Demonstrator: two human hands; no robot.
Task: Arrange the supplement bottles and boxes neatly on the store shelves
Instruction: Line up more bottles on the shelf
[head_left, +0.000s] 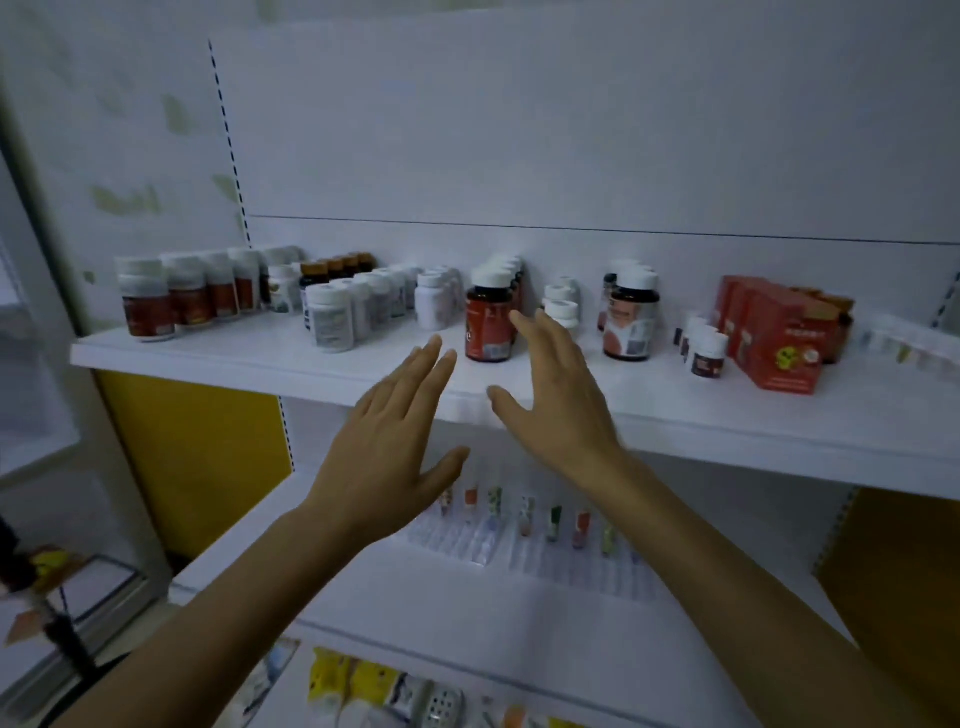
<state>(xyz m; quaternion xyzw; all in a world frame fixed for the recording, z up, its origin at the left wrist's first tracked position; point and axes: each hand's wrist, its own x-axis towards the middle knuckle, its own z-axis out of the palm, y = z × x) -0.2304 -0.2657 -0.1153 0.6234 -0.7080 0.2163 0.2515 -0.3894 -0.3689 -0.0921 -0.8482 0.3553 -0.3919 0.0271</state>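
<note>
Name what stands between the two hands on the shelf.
In the head view, the front red-labelled bottle stands between the outstretched left hand and right hand.

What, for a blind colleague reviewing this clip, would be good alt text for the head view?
A person's open left hand and right hand reach toward a red-labelled bottle at the front of a white shelf. Rows of white-capped bottles flank it, and red boxes stand at the right.

We can't read any label on the white bottles (330, 319), too blurry. Our right hand (556, 395) covers a bit of the red-label bottle (485, 332), and the yellow packets (343, 680) down low get cut off by the bottom edge.
</note>
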